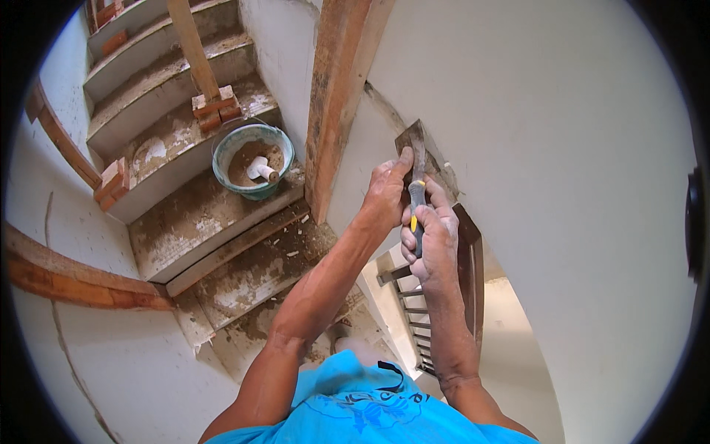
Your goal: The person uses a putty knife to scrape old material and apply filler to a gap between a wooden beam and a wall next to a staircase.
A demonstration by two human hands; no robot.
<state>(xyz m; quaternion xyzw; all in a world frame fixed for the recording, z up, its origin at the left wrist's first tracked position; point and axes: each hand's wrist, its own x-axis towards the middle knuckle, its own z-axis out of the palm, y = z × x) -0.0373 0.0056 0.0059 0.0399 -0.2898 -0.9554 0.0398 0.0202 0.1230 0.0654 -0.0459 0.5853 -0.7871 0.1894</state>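
Note:
My right hand [435, 229] is wrapped round the grey and yellow handle of a putty knife [417, 200]. The knife's narrow blade points up, against a small dark flat plate [406, 138]. My left hand [390, 189] pinches that plate at its lower edge; its other fingers are curled and partly hidden. Both hands are close together in front of the white wall [532, 133]. Behind the tools, a rough grey mortar strip [384, 107] slants down the wall, from the wooden post to beyond my right hand.
On a step to the left stands a green bucket [256, 194] of brown mortar, with a white-bladed tool [262, 169] in it. A wooden post [336, 111] rises beside the wall. Bricks [216, 109] and a timber prop [194, 48] stand on the dirty stairs. A dark railing [414, 311] lies below.

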